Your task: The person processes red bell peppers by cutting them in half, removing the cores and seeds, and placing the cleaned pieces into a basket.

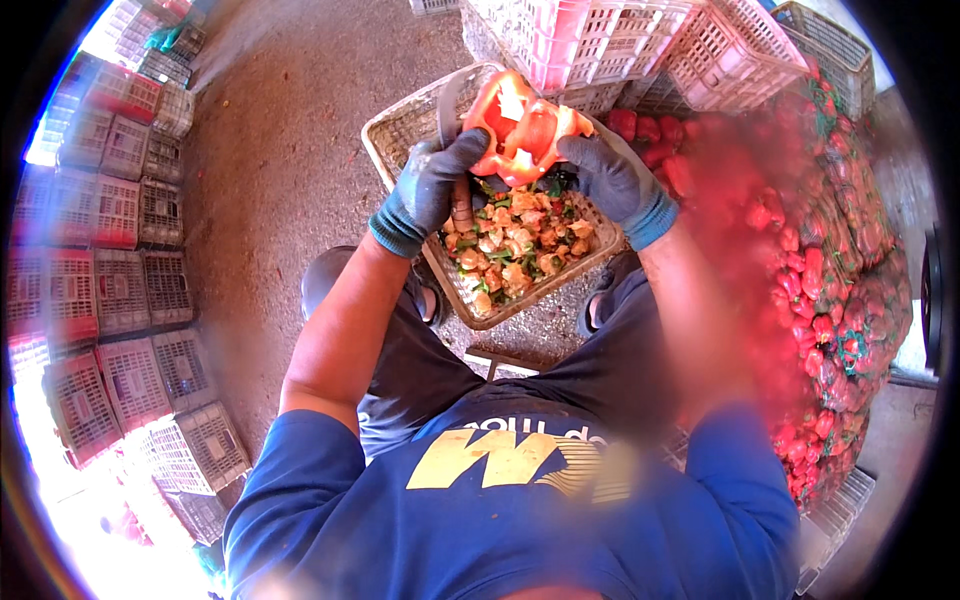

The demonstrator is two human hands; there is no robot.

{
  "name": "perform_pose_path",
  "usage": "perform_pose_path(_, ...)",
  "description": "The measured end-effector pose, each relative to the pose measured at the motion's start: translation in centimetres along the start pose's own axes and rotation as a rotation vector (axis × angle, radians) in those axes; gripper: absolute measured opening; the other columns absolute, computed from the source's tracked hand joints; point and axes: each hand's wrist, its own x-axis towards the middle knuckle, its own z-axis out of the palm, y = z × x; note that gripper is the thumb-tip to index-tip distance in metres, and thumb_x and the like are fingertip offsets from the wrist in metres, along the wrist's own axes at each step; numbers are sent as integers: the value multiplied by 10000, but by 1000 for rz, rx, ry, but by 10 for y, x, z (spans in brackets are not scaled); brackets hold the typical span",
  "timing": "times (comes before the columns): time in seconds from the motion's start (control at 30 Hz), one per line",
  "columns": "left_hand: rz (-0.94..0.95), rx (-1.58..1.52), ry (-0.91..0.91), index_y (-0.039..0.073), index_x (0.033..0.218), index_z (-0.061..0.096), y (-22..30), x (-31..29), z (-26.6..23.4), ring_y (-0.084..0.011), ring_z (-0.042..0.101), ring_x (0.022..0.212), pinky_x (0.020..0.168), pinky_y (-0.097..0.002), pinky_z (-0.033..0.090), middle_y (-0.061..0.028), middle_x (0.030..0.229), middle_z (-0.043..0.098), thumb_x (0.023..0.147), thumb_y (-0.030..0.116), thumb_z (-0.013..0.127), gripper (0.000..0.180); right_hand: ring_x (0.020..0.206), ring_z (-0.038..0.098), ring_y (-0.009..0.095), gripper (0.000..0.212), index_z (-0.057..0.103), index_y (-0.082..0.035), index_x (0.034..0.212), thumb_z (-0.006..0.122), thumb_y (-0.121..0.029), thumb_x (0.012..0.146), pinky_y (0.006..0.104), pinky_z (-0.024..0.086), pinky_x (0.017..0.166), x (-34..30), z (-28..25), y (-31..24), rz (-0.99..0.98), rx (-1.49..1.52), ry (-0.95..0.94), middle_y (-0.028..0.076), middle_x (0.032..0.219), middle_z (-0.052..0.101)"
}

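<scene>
A red bell pepper (525,130), cut open with its pale inside showing, is held up over a shallow crate (478,312). My gloved left hand (430,190) is closed round a knife (447,112), its blade pointing up and its brown handle showing below the fingers. The left thumb also presses on the pepper's left side. With its fingers bent against the pepper's right edge, my gloved right hand (612,185) grips it. Pepper cores (515,245) with pale seeds and green stems lie in the crate beneath both hands.
On the right is a large heap of red peppers (815,290), some in net bags. Plastic crates (590,40) are stacked just ahead, and more stacked crates (120,210) line the left side. My legs (410,330) are spread either side of the shallow crate on the rough floor (270,130).
</scene>
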Motion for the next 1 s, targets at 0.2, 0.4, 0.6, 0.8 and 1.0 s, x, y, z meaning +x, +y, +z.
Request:
perform_pose_path(0.2,-31,188,-48,3,1239,676,-7,2,1,-129,663,747,672,-282,548,-66,981,738,993,425,681,489,963,681,131,397,713,-32,1192,744,-301,903,284,525,919,1,0,18,56,-146,204,48,1061,747)
perform_pose_path(0.4,60,229,70,-28,1316,621,-14,19,2,-111,651,843,713,-286,558,-44,1000,695,989,407,703,550,786,708,201,371,674,-112,1228,739,-262,894,330,605,608,-7,-12,55,287,145,383,45,1004,735)
perform_pose_path(0.6,55,300,220,13,1282,638,3,20,-13,-105,655,716,608,-265,528,-48,948,710,1001,373,666,457,853,732,250,353,648,-97,1208,723,-224,888,370,626,624,-24,-9,69,437,207,534,109,1034,729)
perform_pose_path(0.8,34,241,218,23,1270,644,17,17,-15,-92,643,674,545,-242,497,-30,919,702,1006,351,641,422,1029,710,246,439,632,11,1233,764,-166,854,373,596,967,53,-40,-59,-70,209,149,131,1147,716)
perform_pose_path(1.0,41,182,72,6,1267,636,5,23,-13,-106,629,673,579,-253,495,-43,942,691,1001,324,666,416,1139,649,395,634,511,-114,1452,713,-435,943,491,570,984,89,-78,-183,-273,-29,342,321,1402,531)
